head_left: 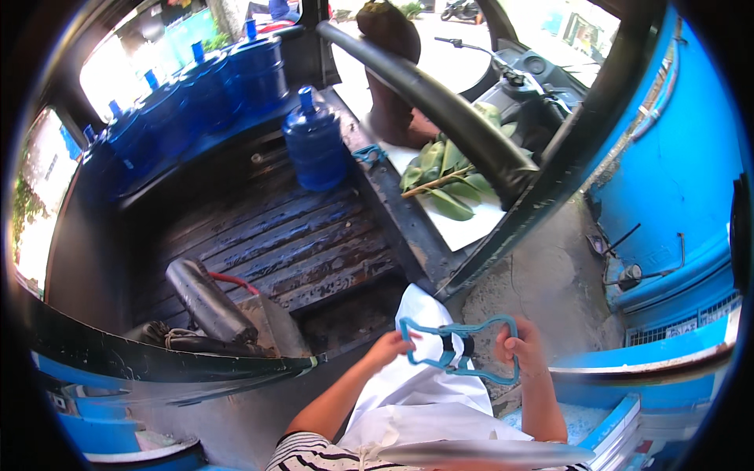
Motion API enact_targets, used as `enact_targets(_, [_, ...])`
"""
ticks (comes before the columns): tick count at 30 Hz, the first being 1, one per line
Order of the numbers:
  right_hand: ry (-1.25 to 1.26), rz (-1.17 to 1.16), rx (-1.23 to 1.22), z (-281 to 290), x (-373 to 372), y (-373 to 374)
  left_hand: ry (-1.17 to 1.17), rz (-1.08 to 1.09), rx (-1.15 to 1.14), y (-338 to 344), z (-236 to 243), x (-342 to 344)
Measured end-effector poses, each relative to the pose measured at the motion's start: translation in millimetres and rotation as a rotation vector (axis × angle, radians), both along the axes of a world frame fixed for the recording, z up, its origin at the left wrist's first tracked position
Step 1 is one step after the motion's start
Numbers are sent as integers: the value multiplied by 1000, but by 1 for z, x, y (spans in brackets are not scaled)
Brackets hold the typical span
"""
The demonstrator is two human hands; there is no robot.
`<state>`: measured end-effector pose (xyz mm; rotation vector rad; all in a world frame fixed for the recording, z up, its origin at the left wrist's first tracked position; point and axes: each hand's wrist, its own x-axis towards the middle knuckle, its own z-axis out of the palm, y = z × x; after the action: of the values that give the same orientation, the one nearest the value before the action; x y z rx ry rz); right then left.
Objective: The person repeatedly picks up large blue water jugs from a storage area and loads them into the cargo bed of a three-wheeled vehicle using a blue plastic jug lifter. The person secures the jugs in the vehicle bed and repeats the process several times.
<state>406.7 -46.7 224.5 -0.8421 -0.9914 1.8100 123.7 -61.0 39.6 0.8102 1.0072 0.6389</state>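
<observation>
Over my lap I hold a teal-blue jug-carrying handle (508, 319), a narrow frame with a loop at each end and a dark part around its middle. My left hand (389, 347) is closed around its left end. My right hand (525, 345) is closed on the right loop, with the thumb bent over it. White cloth (428, 377) hangs under the handle and partly shows through its openings. Beyond my hands, a blue water jug (314, 149) stands upright on the wooden cargo bed (267, 212).
Several more blue jugs (259, 74) line the bed's far-left side. A black cylinder (206, 298) lies by the near edge. Leafy branches (452, 177) rest on a white panel behind a slanted black bar (440, 102). Handlebars (510, 74) stand beyond. A blue wall (675, 173) rises at right.
</observation>
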Motion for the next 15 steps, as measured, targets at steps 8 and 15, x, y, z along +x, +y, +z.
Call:
enact_targets(8, [-562,-456,-29,-35,74,-50,83,-181,169,-10,31,105])
enact_targets(15, [-672,-466,-14,-41,188,-43,225,-446,490,73,62,234])
